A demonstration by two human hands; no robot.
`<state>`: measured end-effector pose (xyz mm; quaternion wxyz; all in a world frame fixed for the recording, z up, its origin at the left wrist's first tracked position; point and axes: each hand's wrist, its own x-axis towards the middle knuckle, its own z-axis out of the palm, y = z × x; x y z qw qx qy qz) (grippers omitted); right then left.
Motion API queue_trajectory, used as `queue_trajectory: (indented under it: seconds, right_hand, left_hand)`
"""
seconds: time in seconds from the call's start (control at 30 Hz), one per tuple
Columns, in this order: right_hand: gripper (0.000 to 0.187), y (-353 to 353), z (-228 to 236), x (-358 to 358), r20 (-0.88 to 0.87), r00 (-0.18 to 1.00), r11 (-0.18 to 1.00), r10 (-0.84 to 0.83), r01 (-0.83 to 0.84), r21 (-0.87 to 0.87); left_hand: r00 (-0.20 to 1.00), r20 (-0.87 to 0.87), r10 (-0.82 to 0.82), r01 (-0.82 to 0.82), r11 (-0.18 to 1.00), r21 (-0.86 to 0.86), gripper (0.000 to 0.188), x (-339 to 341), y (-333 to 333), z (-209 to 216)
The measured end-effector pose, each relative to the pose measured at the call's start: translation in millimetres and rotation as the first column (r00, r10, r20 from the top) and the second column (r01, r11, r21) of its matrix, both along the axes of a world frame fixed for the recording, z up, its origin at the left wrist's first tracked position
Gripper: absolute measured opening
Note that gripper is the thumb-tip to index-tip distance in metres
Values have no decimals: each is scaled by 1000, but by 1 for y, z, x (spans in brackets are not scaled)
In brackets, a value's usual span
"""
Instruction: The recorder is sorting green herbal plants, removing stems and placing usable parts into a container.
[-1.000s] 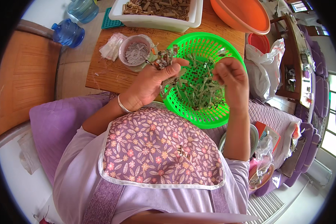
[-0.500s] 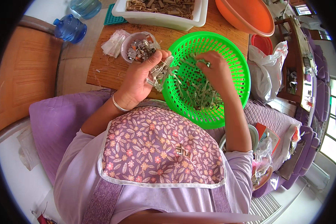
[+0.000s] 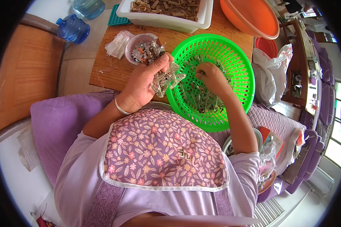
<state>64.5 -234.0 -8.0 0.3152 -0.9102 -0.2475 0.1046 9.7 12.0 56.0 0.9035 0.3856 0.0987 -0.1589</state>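
Note:
My left hand [image 3: 141, 82] is closed around a bunch of small clear plastic packets [image 3: 165, 80], whose ends stick out on both sides of the fingers. It hovers at the left rim of a bright green slotted basket [image 3: 247, 77]. Inside that basket lies a loose heap of similar clear packets [image 3: 204, 101] with dark and orange bits among them. Over the heap, my right hand [image 3: 215, 77] has its fingers curled in a pinch; what they hold, if anything, is hidden. A small pale bowl [image 3: 129, 52] of silvery and orange pieces stands just beyond my left hand.
A white tub [image 3: 166, 23] of brown wooden pieces sits at the wooden table's [image 3: 111, 77] far side. To its right is an orange basin [image 3: 250, 19]. White film bags [image 3: 118, 44] lie left of the bowl. A white plastic bag [image 3: 271, 75] hangs beyond the basket's right side.
My right hand has shifted slightly left and down within the basket, its fingers curling tighter. My left hand has turned a little, and its bunch of packets now spreads wider.

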Motion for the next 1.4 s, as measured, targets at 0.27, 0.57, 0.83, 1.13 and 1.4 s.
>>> queue_trajectory:
  seconds: [0.27,0.57,0.83,1.13,1.4]
  right_hand:
    - [9,6,101,-27,-191,946,723,-264,324,610]
    - [18,24,81,-56,598,796,926,97,-292,238]
    - [21,25,85,-47,581,780,920,233,-371,129]
    - [21,14,16,-4,219,934,932,282,-213,-294]
    - [16,14,-12,11,172,843,807,510,-401,-433]
  left_hand:
    - [973,-131,-189,179,980,-83,23,-3,-16,2]
    - [925,-197,-326,285,935,-210,26,-6,-30,-4]
    - [943,-165,-288,248,942,-225,23,-1,-22,-9]
    - [998,35,52,-48,995,-88,24,13,12,3]
    - [993,-104,58,-63,997,-53,21,-3,6,0]
